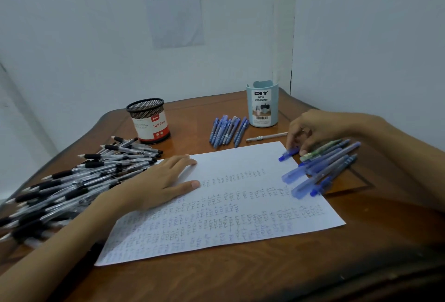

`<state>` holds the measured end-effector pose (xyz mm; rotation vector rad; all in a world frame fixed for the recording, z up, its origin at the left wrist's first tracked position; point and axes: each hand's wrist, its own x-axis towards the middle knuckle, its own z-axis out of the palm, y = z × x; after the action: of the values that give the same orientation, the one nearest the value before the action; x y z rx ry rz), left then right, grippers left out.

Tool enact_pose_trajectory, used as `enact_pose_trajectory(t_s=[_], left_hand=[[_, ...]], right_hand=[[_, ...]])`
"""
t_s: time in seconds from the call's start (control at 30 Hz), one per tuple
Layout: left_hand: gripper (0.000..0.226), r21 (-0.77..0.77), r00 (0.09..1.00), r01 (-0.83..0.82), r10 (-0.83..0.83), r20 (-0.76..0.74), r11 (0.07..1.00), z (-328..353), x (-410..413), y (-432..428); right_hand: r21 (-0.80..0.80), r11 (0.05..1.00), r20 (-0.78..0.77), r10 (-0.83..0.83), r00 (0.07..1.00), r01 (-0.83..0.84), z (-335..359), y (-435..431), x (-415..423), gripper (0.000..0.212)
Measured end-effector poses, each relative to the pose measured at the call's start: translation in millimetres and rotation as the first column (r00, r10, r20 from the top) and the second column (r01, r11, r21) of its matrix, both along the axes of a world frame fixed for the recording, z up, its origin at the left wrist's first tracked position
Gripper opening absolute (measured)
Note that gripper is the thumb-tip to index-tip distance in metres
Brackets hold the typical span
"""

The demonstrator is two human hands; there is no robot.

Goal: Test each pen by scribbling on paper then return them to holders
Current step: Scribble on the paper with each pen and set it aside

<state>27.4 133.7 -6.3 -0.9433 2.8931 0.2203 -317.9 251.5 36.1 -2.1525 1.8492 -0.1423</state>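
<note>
A white sheet of paper (236, 195) covered in small blue scribbles lies on the wooden table. My left hand (163, 181) rests flat on its left part, fingers spread. My right hand (310, 130) reaches to the paper's far right corner, its fingertips closing on a blue capped pen (289, 153). Beside it lies a pile of blue pens (325, 169), partly on the paper. A black mesh holder (149, 121) labelled Ball Pens and a pale blue holder (262, 104) stand at the back, both with no pens showing.
A big heap of black-grip pens (79, 181) covers the table's left side. A row of blue pens (227, 130) and a single slim silver pen (266, 136) lie in front of the pale blue holder. Walls close the back and right; a printed sheet (173, 5) hangs there.
</note>
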Motion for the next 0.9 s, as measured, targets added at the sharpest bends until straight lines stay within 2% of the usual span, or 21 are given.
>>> enact_pose_trajectory(t_s=[0.07, 0.1, 0.17, 0.23, 0.27, 0.3, 0.37, 0.47, 0.7, 0.8, 0.9], left_hand=[[0.098, 0.007, 1.000, -0.003, 0.003, 0.000, 1.000, -0.1, 0.0, -0.4], [0.098, 0.007, 1.000, -0.002, 0.002, 0.001, 1.000, -0.2, 0.1, -0.7], [0.097, 0.000, 1.000, 0.000, 0.000, 0.005, 1.000, -0.2, 0.2, -1.2], [0.097, -0.002, 1.000, 0.003, -0.003, 0.002, 1.000, -0.4, 0.0, -1.5], [0.097, -0.001, 1.000, 0.004, -0.004, 0.000, 1.000, -0.4, 0.1, -1.3], [0.098, -0.002, 1.000, 0.004, -0.004, 0.001, 1.000, -0.4, -0.1, -1.1], [0.098, -0.008, 1.000, 0.005, -0.005, 0.004, 1.000, 0.1, -0.3, 0.2], [0.098, -0.008, 1.000, 0.005, -0.005, 0.004, 1.000, 1.5, 0.1, 1.7], [0.100, -0.006, 1.000, 0.001, -0.001, 0.011, 1.000, 3.3, -0.6, 4.3], [0.100, -0.006, 1.000, -0.002, 0.002, 0.008, 1.000, 4.1, -0.7, 5.6], [0.099, 0.004, 1.000, -0.009, 0.009, 0.004, 1.000, 4.4, -0.8, 5.2]], right_hand=[[-0.003, 1.000, -0.074, -0.015, 0.997, 0.015, 0.6, 0.2, 3.7, 0.021], [-0.058, 0.998, -0.095, -0.026, 0.995, 0.020, 1.0, 0.0, 6.4, 0.020], [-0.331, 0.942, -0.048, -0.067, 0.997, 0.048, 4.3, 1.2, 12.7, 0.019], [-0.618, 0.778, 0.133, -0.033, 0.991, 0.109, 12.7, 6.5, 20.8, 0.024], [-0.682, 0.715, 0.251, 0.031, 0.967, 0.154, 17.6, 10.1, 26.0, 0.032], [-0.696, 0.689, 0.374, 0.108, 0.921, 0.202, 22.0, 14.3, 32.3, 0.041], [-0.641, 0.716, 0.595, 0.235, 0.769, 0.277, 25.9, 19.9, 48.6, 0.049], [-0.539, 0.767, 0.758, 0.262, 0.597, 0.348, 19.4, 20.3, 68.9, 0.048], [-0.321, 0.887, 0.903, 0.182, 0.390, 0.331, 10.1, 18.8, 88.4, 0.039], [-0.180, 0.919, 0.967, 0.098, 0.236, 0.352, 12.6, 18.4, 91.5, 0.041], [0.018, 0.922, 0.996, -0.048, 0.070, 0.386, 7.7, 15.8, 95.3, 0.031]])
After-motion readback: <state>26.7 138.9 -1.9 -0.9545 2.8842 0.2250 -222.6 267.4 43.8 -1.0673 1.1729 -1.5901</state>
